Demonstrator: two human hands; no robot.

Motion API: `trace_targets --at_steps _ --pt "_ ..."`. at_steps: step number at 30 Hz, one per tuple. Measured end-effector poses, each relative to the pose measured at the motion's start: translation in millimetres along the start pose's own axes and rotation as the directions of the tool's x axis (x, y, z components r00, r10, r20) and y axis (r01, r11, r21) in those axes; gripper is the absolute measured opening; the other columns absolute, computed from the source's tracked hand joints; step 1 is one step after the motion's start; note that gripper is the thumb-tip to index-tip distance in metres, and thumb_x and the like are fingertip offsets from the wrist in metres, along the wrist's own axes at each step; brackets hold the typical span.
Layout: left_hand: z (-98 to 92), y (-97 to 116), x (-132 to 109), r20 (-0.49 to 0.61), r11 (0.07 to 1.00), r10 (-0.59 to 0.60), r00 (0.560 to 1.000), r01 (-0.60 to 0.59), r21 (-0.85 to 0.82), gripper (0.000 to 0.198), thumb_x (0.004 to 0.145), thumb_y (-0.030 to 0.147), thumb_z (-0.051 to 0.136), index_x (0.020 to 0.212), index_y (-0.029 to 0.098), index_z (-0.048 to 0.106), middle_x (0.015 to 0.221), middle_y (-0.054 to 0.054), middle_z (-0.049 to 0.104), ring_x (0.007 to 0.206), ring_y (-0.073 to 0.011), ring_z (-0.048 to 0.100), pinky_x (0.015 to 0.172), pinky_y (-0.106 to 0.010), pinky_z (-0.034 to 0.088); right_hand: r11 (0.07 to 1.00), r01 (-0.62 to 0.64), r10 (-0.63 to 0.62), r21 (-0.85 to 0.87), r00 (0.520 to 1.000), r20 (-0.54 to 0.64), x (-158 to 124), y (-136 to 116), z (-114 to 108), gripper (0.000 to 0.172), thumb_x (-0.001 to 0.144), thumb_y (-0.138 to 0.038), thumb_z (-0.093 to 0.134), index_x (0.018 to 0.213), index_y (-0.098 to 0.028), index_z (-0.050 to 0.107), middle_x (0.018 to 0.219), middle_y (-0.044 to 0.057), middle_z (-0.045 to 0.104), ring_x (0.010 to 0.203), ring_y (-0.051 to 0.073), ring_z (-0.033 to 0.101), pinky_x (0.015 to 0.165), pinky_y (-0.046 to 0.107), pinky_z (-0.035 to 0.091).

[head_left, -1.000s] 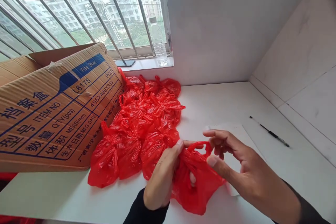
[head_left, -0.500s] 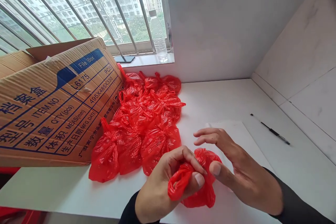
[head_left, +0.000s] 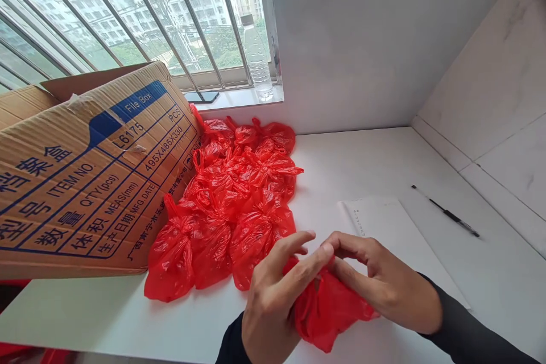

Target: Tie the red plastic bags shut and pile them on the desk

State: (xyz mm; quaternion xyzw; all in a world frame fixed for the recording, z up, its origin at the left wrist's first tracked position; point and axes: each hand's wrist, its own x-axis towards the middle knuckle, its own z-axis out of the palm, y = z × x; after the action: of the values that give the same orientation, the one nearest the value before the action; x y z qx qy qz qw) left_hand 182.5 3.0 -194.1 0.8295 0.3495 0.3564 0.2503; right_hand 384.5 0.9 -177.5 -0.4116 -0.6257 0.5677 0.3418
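My left hand (head_left: 273, 290) is at the near side of the table, curled around a thin red plastic bag (head_left: 335, 310) with a finger raised. From the right, my right hand (head_left: 379, 276) pinches the top of the same bag, its fingertips meeting those of my left hand. The bag hangs bunched below both hands; its contents and part of its top are hidden. Just beyond my left hand lies a group of several knotted red plastic bags (head_left: 262, 227), packed close together.
A large cardboard box (head_left: 106, 170) leans beside the bags on the left. White paper (head_left: 384, 222) and a black pen (head_left: 454, 216) lie on the white table (head_left: 350, 159) to the right. A clear bottle (head_left: 257, 62) and a phone (head_left: 202, 96) rest on the windowsill.
My right hand has come in from the right and closed on the bag. My left hand has turned over, and the bag has shifted slightly. More of the paper now shows.
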Motion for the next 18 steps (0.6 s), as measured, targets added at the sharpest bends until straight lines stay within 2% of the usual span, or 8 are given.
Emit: trace_targets --at_steps 2,5,7,11,13,15,16,18 --pt "0.3 -5 -6 0.057 0.998 -0.009 0.998 0.005 0.07 0.06 0.097 0.018 0.055 0.153 0.033 0.041 0.151 -0.012 0.049 0.133 -0.0271 0.052 0.108 -0.041 0.046 0.997 -0.028 0.021 -0.074 0.995 -0.099 -2 0 -3 0.025 0.103 -0.037 0.043 0.093 -0.022 0.061 0.086 0.0 0.065 0.08 0.016 0.06 0.073 0.027 0.047" --pt "-3.0 -19 -25 0.101 0.994 0.018 0.995 -0.029 0.102 0.057 0.102 0.026 0.044 0.158 0.026 0.03 0.156 -0.012 0.045 0.144 -0.0288 0.039 0.116 -0.046 0.038 0.96 -0.143 0.085 -0.24 0.968 -0.236 -12 14 -15 0.025 0.101 -0.041 0.046 0.088 -0.024 0.059 0.081 -0.001 0.063 0.076 0.017 0.058 0.057 0.026 0.041" --pt "-9.2 -32 -44 0.078 0.984 -0.024 0.997 0.01 0.18 0.055 0.102 0.023 0.042 0.157 0.028 0.034 0.154 -0.009 0.049 0.145 -0.0282 0.038 0.117 -0.047 0.035 0.918 -0.228 0.126 -0.324 0.944 -0.306 -24 31 -29 0.03 0.1 -0.044 0.045 0.081 -0.024 0.058 0.076 -0.001 0.061 0.073 0.017 0.058 0.052 0.027 0.036" --pt "-15.2 -52 -68 0.014 0.951 -0.102 0.995 0.093 0.296 0.046 0.104 0.029 0.04 0.15 0.03 0.047 0.148 -0.007 0.056 0.143 -0.0283 0.04 0.115 -0.046 0.038 0.896 -0.329 0.2 -0.297 0.898 -0.393 -43 57 -50 0.039 0.1 -0.052 0.043 0.079 -0.025 0.062 0.075 0.0 0.063 0.075 0.019 0.062 0.056 0.026 0.045" --pt "-7.3 -53 -62 0.065 0.969 -0.027 0.997 0.01 0.248 0.052 0.101 0.038 0.046 0.152 0.028 0.042 0.147 -0.01 0.056 0.141 -0.0304 0.042 0.112 -0.046 0.04 0.922 -0.293 0.184 -0.253 0.907 -0.379 -44 60 -48 0.038 0.1 -0.054 0.043 0.084 -0.025 0.063 0.08 0.002 0.066 0.08 0.02 0.066 0.057 0.025 0.05" --pt "5.8 -48 -46 0.154 0.979 0.02 0.988 -0.05 0.195 0.069 0.094 0.04 0.06 0.156 0.023 0.035 0.14 -0.015 0.06 0.132 -0.0338 0.05 0.107 -0.048 0.045 0.949 -0.231 0.14 -0.215 0.919 -0.37 -42 60 -43 0.036 0.1 -0.053 0.044 0.089 -0.025 0.064 0.082 0.002 0.068 0.082 0.021 0.069 0.061 0.026 0.056" --pt "12.3 -44 -37 0.207 0.981 0.013 0.978 -0.053 0.187 0.072 0.089 0.038 0.066 0.153 0.021 0.039 0.131 -0.016 0.066 0.123 -0.0348 0.057 0.101 -0.048 0.048 0.958 -0.204 0.115 -0.202 0.916 -0.383 -40 61 -40 0.033 0.099 -0.053 0.047 0.092 -0.026 0.065 0.083 0.003 0.069 0.082 0.021 0.07 0.064 0.026 0.059" --pt "20.4 -35 -17 0.305 0.981 -0.04 0.951 -0.021 0.195 0.05 0.083 0.028 0.07 0.131 0.019 0.061 0.103 -0.014 0.072 0.094 -0.0307 0.065 0.084 -0.043 0.052 0.968 -0.172 0.07 -0.185 0.885 -0.46 -39 64 -39 0.028 0.096 -0.052 0.055 0.099 -0.027 0.066 0.086 0.003 0.072 0.081 0.022 0.072 0.064 0.025 0.061"
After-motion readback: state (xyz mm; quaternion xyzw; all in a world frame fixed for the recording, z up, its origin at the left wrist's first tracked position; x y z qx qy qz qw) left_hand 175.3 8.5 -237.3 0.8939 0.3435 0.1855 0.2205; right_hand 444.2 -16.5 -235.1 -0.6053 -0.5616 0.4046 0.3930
